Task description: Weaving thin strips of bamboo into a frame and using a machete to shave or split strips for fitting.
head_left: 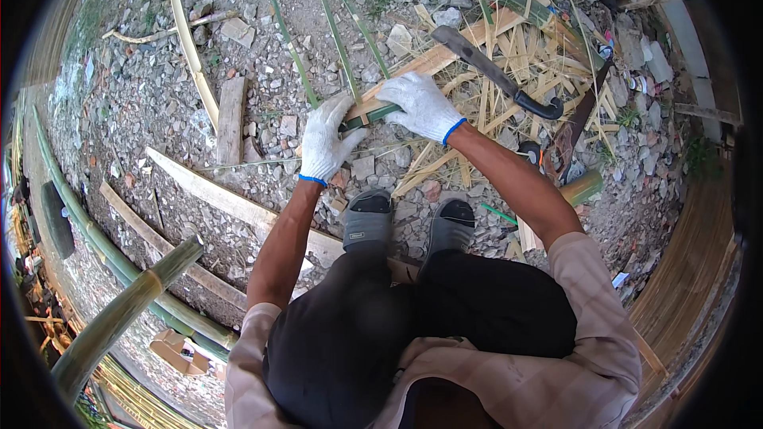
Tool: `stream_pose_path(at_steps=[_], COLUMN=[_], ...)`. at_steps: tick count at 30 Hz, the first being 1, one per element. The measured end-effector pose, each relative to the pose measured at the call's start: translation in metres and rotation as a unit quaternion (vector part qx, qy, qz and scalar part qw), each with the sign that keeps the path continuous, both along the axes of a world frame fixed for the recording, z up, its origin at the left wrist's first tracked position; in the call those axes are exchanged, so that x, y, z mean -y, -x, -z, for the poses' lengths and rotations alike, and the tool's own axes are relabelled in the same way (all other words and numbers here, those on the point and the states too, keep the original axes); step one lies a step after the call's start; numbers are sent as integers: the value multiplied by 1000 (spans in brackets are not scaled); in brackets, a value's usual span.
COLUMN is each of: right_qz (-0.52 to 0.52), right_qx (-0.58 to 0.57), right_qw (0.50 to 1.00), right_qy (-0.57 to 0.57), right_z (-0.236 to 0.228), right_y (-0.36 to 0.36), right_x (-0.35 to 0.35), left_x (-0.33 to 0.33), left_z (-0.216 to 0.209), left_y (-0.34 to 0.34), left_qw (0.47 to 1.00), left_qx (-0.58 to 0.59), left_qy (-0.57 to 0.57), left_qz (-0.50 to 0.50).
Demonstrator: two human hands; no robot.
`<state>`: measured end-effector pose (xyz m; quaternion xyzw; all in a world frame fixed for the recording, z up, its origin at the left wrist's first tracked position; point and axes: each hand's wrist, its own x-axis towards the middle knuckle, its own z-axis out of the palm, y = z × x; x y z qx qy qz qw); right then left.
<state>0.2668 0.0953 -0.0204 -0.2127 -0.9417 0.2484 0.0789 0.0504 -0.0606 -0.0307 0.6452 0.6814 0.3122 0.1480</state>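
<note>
The short green bamboo strip (373, 117) lies crossways between the two gloved hands, just past the toes of the shoes (368, 218). The right hand (421, 106) has its fingers and thumb close around the right end. The left hand (326, 139) curls its fingers by the other end, thumb stuck out wide — I can't see if it pinches the strip. Three long green strips (338, 40) reach down to the hands.

To do this well, both ends should be held firmly and pushed evenly, so the strip doesn't tip. Go slowly — thin bamboo edges may be sharp. The machete (485, 66) lies near the right hand, so elbows should stay clear of it.
</note>
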Motion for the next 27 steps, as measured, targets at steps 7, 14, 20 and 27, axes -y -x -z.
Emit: stream_pose_path(at_steps=[7, 14, 20, 27], right_qz=[126, 375, 359, 288], right_qx=[-90, -126, 59, 37], right_qw=[988, 892, 932, 898], right_qy=[9, 220, -5, 330], right_z=[-28, -42, -75, -109], right_y=[-41, -114, -138, -111], right_x=[3, 12, 28, 65], left_x=[56, 115, 182, 97], left_z=[-15, -41, -58, -157], left_y=[39, 78, 101, -3], left_qw=[985, 880, 831, 927], left_qx=[28, 174, -453, 169], left_qy=[-18, 42, 164, 198], left_qz=[-166, -439, -276, -271])
